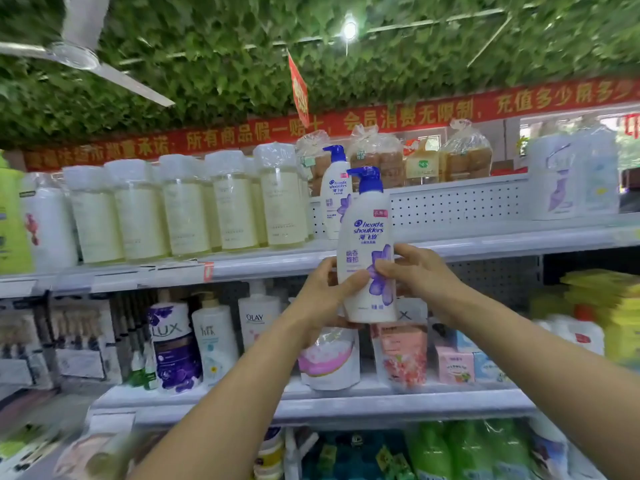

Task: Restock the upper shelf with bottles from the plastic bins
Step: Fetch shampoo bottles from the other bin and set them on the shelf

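Just below the upper shelf [485, 242] edge, I have a white shampoo bottle [366, 244] upright between both hands. My left hand [320, 299] curls round its lower left side, thumb across the front; my right hand [417, 275] grips the right side, fingertips on the purple flower. A second matching bottle [334, 195] stands on the shelf just behind, beside wrapped pale bottles [187, 206].

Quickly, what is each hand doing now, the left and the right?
Left hand: grips the white shampoo bottle low on its side.
Right hand: holds the same bottle, fingers on its front.
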`<state>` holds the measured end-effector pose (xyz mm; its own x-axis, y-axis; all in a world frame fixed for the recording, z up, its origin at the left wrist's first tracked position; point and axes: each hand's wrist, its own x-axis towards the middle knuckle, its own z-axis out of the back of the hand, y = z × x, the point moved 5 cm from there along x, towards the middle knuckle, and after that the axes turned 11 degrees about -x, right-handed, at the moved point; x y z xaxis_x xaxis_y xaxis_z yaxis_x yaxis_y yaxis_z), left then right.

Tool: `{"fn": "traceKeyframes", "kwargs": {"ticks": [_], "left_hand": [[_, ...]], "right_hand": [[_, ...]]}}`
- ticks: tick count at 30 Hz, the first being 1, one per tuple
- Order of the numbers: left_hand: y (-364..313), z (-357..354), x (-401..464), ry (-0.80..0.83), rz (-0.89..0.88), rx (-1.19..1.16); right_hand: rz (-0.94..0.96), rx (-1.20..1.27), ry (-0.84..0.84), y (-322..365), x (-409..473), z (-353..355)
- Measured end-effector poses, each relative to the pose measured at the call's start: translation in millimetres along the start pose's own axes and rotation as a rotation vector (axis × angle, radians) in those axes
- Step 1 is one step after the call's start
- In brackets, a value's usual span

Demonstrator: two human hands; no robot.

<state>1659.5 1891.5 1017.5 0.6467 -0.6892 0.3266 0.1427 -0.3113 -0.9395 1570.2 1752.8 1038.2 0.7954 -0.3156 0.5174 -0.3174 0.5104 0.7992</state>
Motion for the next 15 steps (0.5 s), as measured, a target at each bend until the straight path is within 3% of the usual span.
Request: {"fn": "traceKeyframes", "kwargs": {"ticks": [15], "left_hand": [[-76, 23, 107, -0.061, -0.286, 0.103]], "right_hand": [[0.099, -0.042, -0.035, 51, 111, 13]]}}
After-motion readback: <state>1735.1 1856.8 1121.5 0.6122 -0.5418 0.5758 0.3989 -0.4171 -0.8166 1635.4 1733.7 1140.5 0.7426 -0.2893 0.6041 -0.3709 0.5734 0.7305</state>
